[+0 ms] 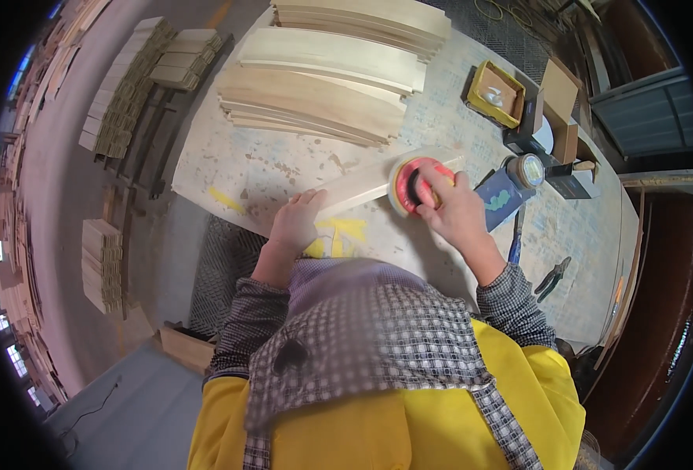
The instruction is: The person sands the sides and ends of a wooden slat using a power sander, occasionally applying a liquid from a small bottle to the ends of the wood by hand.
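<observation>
A pale wooden board point(352, 189) lies at a slant on the worktable point(252, 170). My left hand point(296, 220) grips its near left end, the fingers over the upper face. In my right hand point(455, 205) is a round red sanding pad point(411, 185) with a pale rim and a dark middle. It rests over the board's right part and covers some of it. My palm hides part of the pad. Yellow patches point(340, 232) mark the tabletop just below the board.
Stacked boards point(317, 100) occupy the table's far side. To the right are a yellow tray point(474, 88), open cardboard boxes point(559, 94), a round tin point(528, 170), a blue-handled tool point(515, 244) and pliers point(553, 279). Bundled wood pieces point(102, 264) stand left, off the table.
</observation>
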Demonstrator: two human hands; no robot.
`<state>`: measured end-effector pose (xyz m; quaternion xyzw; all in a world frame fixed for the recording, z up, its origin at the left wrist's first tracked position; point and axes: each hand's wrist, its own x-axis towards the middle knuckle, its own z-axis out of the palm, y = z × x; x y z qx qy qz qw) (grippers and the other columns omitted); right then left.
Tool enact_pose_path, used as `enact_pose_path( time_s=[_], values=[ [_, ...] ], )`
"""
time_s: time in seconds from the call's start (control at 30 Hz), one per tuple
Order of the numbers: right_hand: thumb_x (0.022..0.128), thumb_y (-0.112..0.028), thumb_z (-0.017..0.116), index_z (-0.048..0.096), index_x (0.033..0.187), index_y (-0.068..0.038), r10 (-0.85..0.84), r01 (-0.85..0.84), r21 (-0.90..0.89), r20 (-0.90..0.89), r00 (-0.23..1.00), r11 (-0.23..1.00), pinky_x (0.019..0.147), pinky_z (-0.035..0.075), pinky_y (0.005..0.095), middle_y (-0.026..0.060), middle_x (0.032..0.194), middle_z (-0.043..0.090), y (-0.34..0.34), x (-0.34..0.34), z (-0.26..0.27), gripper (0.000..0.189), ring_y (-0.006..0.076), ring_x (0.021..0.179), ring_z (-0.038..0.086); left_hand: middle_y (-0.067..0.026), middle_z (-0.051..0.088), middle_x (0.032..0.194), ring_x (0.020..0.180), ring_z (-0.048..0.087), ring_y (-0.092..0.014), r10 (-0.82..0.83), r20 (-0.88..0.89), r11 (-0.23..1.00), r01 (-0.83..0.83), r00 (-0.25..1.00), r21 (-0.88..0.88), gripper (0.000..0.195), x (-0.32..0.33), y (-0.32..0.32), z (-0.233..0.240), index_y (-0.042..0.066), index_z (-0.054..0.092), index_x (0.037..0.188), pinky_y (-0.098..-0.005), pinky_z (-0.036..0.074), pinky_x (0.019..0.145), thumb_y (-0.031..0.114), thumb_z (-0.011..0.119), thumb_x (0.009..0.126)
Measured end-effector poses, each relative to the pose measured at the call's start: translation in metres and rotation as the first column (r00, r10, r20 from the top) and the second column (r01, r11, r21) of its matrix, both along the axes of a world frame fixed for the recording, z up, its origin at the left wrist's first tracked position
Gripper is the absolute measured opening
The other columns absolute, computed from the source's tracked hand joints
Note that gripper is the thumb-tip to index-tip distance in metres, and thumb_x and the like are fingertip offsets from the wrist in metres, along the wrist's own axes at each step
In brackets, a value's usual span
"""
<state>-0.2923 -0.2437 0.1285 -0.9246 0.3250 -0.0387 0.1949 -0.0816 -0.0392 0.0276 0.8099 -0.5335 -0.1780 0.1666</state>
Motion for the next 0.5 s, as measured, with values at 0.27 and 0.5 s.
enact_pose_path(
  time_s=[0.27, 0.5],
  values=[
    [0.074, -0.025, 0.07, 0.047, 0.133, -0.032, 0.091, -0.093, -0.023, -0.068, 0.994, 0.995, 0.064, 0.053, 0.0429, 0.0204, 0.095, 0.05, 0.02, 0.021, 0.008, 0.063, 0.0375, 0.074, 0.061, -0.0133, 0.061, 0.117, 0.104, 0.059, -0.034, 0.007, -0.151, 0.998, 0.002, 0.988, 0.058, 0.052, 0.016, -0.011, 0.014, 0.011, 0.057, 0.121, -0.0419, 0.049, 0.087, -0.003, 0.052, 0.072],
    [0.071, -0.023, 0.074, 0.048, 0.131, -0.032, -0.105, 0.099, -0.097, -0.056, 0.993, 0.99, 0.065, 0.052, 0.0441, 0.0194, 0.096, 0.051, -0.003, 0.01, 0.004, 0.066, 0.038, 0.078, 0.061, -0.0185, 0.065, 0.103, 0.094, 0.062, -0.037, 0.006, -0.215, 0.996, 0.013, 0.977, 0.087, 0.051, 0.023, -0.017, 0.019, 0.011, 0.059, 0.123, -0.0429, 0.05, 0.083, -0.003, 0.049, 0.075]
  ],
)
